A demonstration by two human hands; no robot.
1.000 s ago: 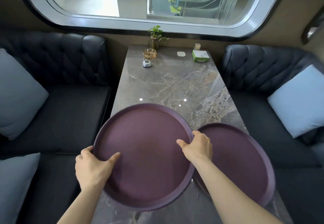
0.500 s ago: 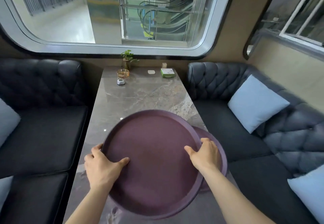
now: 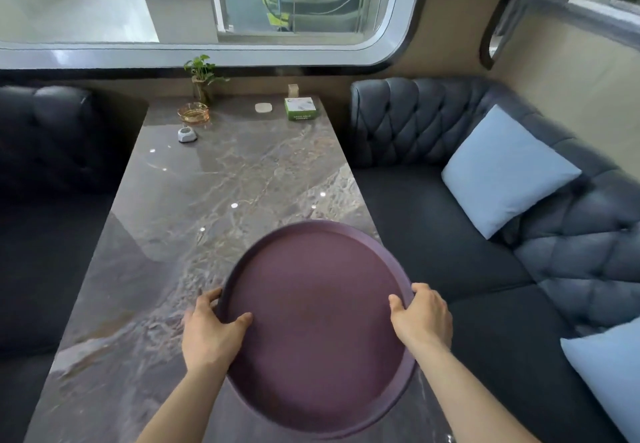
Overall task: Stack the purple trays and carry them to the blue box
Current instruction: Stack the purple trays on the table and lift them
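Purple plastic fills the head view: we hold the top tray [image 3: 318,325] by opposite rims, left hand [image 3: 211,331] and right hand [image 3: 424,318] each in a clenched grip, thumbs inside the lip. It lies low over the near right part of the marble bench [image 3: 207,207]; a second rim edge shows beneath at lower right, so we judge stacking about done. Next we lift both together; the blue box is not visible
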